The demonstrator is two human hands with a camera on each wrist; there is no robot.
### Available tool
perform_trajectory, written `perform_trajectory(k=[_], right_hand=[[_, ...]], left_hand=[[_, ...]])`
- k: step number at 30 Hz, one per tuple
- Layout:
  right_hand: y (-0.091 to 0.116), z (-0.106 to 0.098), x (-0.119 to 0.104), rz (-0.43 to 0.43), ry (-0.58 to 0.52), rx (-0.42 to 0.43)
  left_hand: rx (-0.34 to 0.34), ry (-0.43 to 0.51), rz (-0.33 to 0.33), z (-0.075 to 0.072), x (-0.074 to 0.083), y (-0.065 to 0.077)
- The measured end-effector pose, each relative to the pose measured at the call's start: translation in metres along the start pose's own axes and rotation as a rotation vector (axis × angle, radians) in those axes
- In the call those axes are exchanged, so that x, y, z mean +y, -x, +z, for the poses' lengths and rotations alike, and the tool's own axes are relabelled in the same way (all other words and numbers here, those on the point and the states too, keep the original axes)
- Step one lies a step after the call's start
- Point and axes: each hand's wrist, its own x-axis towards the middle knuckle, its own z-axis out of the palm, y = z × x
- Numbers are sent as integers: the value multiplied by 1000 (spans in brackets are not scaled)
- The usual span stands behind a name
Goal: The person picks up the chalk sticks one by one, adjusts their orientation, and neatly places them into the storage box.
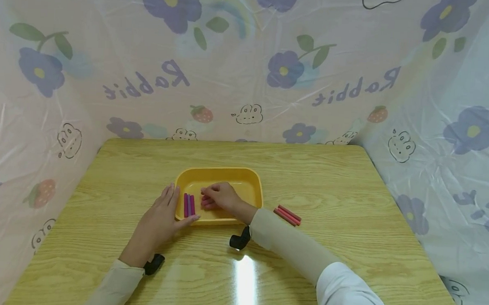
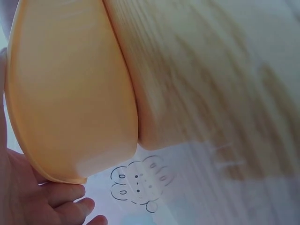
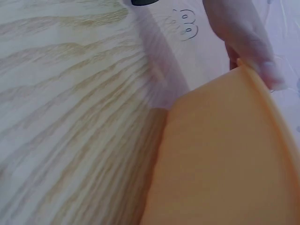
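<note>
A yellow plastic tray sits on the table with colored sticks in it. My left hand grips its near left corner, fingers along the left side and thumb on the front rim. In the left wrist view, fingers of that hand curl at the rim. Three purple sticks stand side by side near the tray's left end. Inside the tray, my right hand pinches a pink stick at its fingertips, partly hidden by the fingers. More pink sticks lie just under that hand.
Right of the tray, several red and pink sticks lie together on the wooden table. A patterned sheet hangs behind and at both sides. Black wrist cameras are worn on both wrists.
</note>
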Motion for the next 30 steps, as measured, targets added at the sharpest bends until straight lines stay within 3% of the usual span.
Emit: perform_trajectory(k=[5,12,19,26,30], right_hand=[[5,-5,-7,-66,13,14],[35,-23,-39,-108,33,-83],[61,-41,-60,-193,169,-131],[80,-68,-68,-221,267,-85],[84,-88,-59,-225,293,-54]], left_hand=[[-3,-8,7,0,0,-1],[-21,-12,4,-1,0,-2],[-34,-16,-9,-2,-3,-1],[-30,-10,7,-4,0,-2],[-33,-7,10,-3,1,-1]])
